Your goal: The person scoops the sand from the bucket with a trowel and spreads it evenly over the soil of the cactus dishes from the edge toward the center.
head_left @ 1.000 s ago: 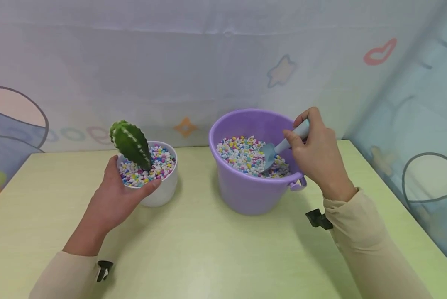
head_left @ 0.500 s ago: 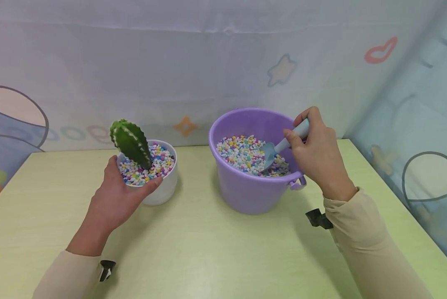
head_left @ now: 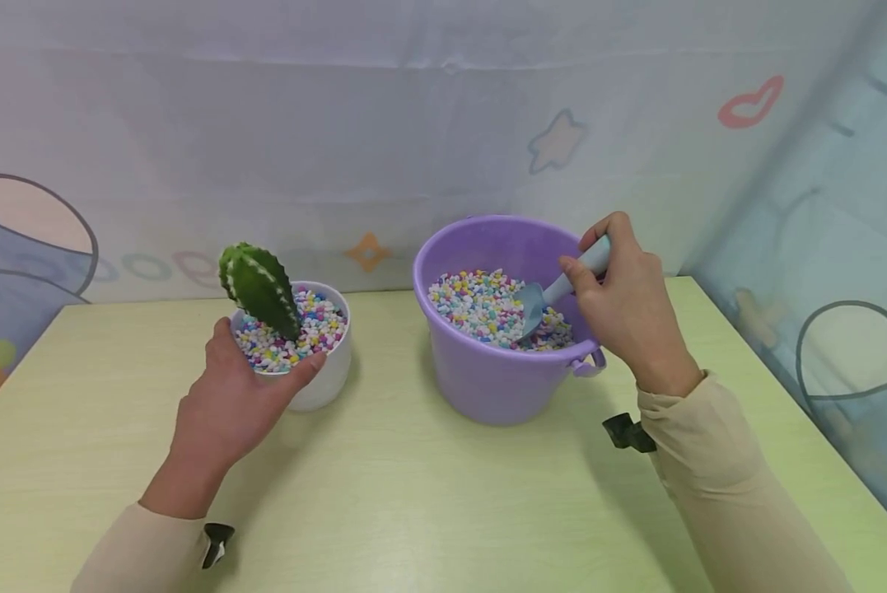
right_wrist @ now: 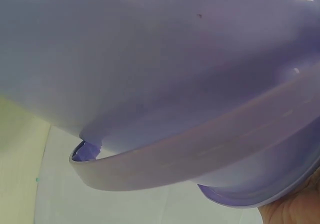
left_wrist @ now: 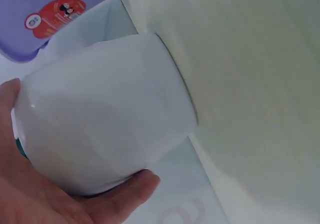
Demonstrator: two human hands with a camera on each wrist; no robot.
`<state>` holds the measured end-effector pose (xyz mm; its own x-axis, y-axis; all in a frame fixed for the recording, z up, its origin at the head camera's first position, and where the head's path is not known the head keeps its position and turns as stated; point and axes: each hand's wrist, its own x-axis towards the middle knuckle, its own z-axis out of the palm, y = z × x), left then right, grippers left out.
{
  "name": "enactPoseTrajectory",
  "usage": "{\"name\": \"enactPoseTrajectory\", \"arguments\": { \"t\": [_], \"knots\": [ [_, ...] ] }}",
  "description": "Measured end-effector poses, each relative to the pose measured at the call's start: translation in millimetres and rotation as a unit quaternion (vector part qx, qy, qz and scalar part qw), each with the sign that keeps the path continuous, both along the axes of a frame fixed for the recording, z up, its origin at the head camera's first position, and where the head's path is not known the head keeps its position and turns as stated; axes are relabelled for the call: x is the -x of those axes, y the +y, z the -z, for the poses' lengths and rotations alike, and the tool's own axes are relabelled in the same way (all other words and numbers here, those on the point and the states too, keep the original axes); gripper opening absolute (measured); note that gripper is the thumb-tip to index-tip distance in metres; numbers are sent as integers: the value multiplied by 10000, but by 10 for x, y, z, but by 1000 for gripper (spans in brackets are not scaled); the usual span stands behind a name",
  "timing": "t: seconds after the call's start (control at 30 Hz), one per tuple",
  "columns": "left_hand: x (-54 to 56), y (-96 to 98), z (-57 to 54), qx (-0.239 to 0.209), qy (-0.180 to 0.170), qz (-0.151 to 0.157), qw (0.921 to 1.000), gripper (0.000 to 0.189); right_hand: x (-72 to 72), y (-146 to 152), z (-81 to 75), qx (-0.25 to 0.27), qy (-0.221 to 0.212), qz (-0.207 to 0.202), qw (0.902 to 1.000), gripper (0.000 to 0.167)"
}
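My left hand (head_left: 235, 403) grips a white pot (head_left: 323, 380) round its near left side, thumb at the front of the rim and fingers along the far side. A green cactus (head_left: 259, 288) leans left out of the multicoloured pebbles (head_left: 317, 329) that fill the pot. In the left wrist view the white pot (left_wrist: 110, 109) stands on the table between thumb and fingers. My right hand (head_left: 628, 305) holds a light blue shovel (head_left: 562, 287) by its handle. The shovel's blade rests in the pebbles (head_left: 480, 305) inside a purple bucket (head_left: 495, 387), its tip partly buried.
A pale wooden table (head_left: 399, 511) carries both containers, the bucket to the right of the pot. The bucket's handle (right_wrist: 175, 159) hangs along its side in the right wrist view. Behind the table hangs a printed cloth backdrop (head_left: 302, 148), with another along the right side.
My left hand shifts very slightly on the white pot, its wrist moving a little to the right. The shovel and right hand stay in place.
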<state>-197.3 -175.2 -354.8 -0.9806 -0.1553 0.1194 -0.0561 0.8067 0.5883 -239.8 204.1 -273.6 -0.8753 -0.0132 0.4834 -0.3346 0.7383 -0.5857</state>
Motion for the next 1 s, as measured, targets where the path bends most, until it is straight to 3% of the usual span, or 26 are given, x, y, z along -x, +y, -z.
{"name": "enactPoseTrajectory", "arguments": {
  "t": [0.23,0.37,0.47,0.57,0.67,0.73,0.83,1.0],
  "knots": [
    [-52,125,-19,270,-115,-235,9993,120,3,15,18,2,2,-8,10000,23],
    [-80,129,-61,283,-302,-126,9991,124,5,20,18,8,36,11,10000,23],
    [-70,23,-114,67,-458,217,9987,127,11,15,18,30,58,-18,10000,22],
    [20,-186,-137,-502,-167,947,9941,121,20,-1,19,50,56,-70,9999,22],
    [150,-387,-95,-1180,76,1803,9765,109,23,-10,29,59,38,-95,9999,22],
    [219,-459,-43,-1588,11,2212,9622,100,21,-11,40,65,21,-100,9999,22],
    [262,-488,21,-1797,-109,2296,9565,96,15,-6,52,85,-16,-98,9999,23],
    [263,-393,62,-1812,114,2016,9625,91,3,3,32,83,27,-49,9999,22]
  ]
}}
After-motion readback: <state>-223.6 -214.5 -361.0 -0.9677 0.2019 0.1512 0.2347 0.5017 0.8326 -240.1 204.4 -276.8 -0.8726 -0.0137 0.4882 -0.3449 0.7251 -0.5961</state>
